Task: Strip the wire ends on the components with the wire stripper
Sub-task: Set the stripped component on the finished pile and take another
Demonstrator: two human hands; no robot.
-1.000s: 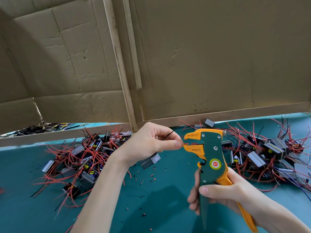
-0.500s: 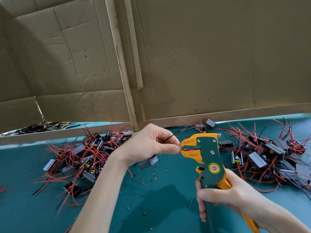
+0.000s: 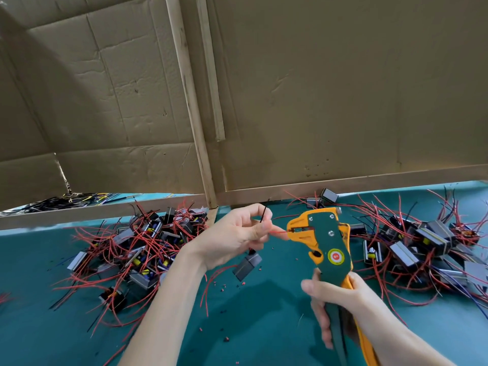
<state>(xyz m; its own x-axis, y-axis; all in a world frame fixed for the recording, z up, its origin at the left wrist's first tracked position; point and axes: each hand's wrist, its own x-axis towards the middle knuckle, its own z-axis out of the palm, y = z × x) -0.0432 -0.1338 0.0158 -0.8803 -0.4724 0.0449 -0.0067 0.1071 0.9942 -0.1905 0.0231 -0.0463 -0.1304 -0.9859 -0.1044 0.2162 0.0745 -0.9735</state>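
Red wire (image 3: pixel 277 230), pinched in the left hand (image 3: pixel 235 237), reaches toward 3 o'clock into the jaws of the wire stripper (image 3: pixel 328 244) gripped by the right hand (image 3: pixel 340 299); its component (image 3: pixel 247 265) dangles at 6 o'clock. Best to seat the tip squarely and squeeze fully, with the wire taut. Other components (image 3: pixel 137 249) heap the tabletop (image 3: pixel 264 326) at 9 and 3 o'clock.

The wire stripper (image 3: pixel 325 240) is dark green with orange jaws and handle and a red-and-yellow sticker (image 3: pixel 336 256); the wire (image 3: pixel 277 230) at its jaws is red. The desk (image 3: pixel 250 326) is teal, speckled with red scraps (image 3: pixel 226 339). The components (image 3: pixel 402 253) are grey, with red and black leads (image 3: pixel 124 241). The cardboard (image 3: pixel 343 88) is brown.
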